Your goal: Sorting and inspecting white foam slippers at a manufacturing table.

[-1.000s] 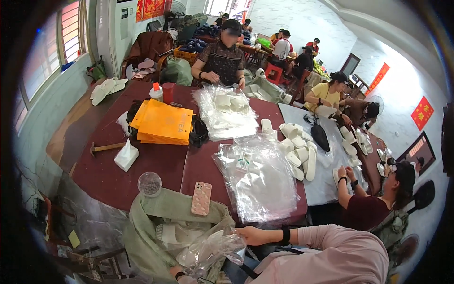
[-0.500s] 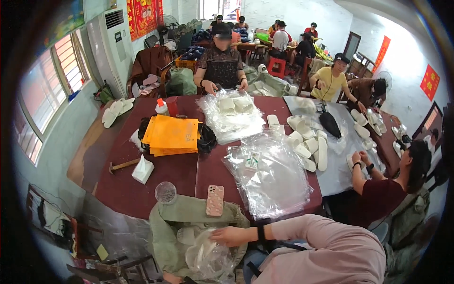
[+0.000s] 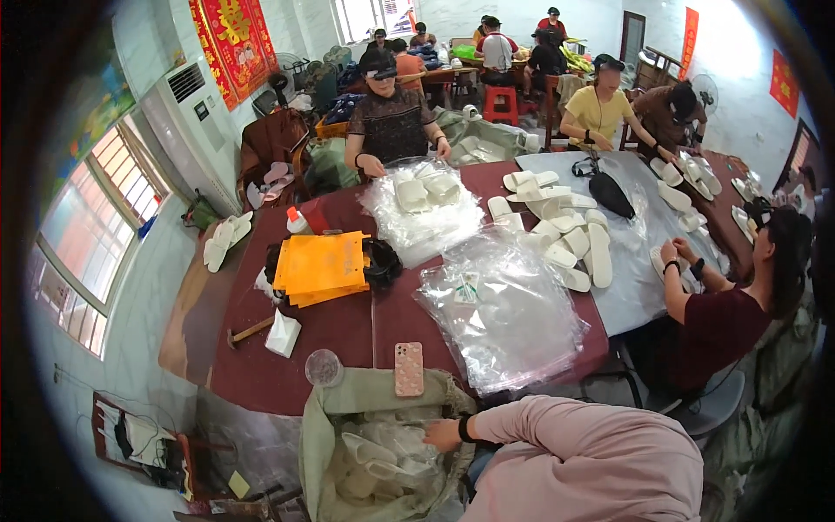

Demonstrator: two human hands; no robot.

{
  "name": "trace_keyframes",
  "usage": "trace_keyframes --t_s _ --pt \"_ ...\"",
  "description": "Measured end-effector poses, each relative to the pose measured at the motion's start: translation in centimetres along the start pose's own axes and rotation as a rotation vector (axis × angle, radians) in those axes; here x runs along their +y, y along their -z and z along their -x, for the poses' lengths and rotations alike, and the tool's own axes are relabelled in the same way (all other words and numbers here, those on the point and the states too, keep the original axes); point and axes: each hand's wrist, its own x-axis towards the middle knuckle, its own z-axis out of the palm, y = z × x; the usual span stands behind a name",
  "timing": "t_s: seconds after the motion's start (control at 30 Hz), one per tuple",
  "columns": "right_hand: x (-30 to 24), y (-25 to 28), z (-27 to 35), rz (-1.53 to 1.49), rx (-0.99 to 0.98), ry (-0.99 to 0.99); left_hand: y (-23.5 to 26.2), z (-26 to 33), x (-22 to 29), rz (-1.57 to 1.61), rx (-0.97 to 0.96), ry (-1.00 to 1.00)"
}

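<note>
A green woven sack (image 3: 326, 426) stands gaping at the near table edge. Inside it lie white slippers (image 3: 370, 452) in crumpled clear plastic bags (image 3: 404, 439). From the right, my right hand (image 3: 442, 434) reaches over the sack's rim, its fingers bent against the plastic at the bag's right edge; the fingertips are partly hidden. My left hand does not show. Just beyond the sack are a pink phone (image 3: 409, 370) and a clear round tub (image 3: 323, 368). Flat clear bags (image 3: 513, 317) are stacked to their right.
The dark red table (image 3: 261, 370) also bears orange bags (image 3: 322, 268), a hammer (image 3: 250, 331), a white tissue pack (image 3: 283, 334) and loose white slippers (image 3: 570, 244). A co-worker (image 3: 722, 322) handles a slipper at the right; others stand across the table.
The view has shifted. My right hand has drawn right across the plastic, and my left hand has left the picture. More slippers lie at the pile's far side, where a blur was.
</note>
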Motion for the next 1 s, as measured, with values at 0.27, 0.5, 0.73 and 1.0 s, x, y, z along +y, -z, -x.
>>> trace_keyframes --t_s 0.27,0.5,0.73,1.0 --pt "4.2 -2.6 4.5 -0.031 -0.477 -0.221 4.8 -4.3 -1.6 0.184 -0.029 -0.842" --pt "5.8 0.3 9.8 -0.258 0.382 -0.06 8.0 -7.7 -1.6 0.389 -0.212 -1.124" --pt "13.1 2.1 19.5 -0.396 0.98 -0.378 10.9 -3.2 5.1 -0.046 0.363 0.015" --pt "18.8 -4.1 29.5 -0.268 0.843 -0.721 31.4 8.9 21.3 0.896 0.826 -0.254"
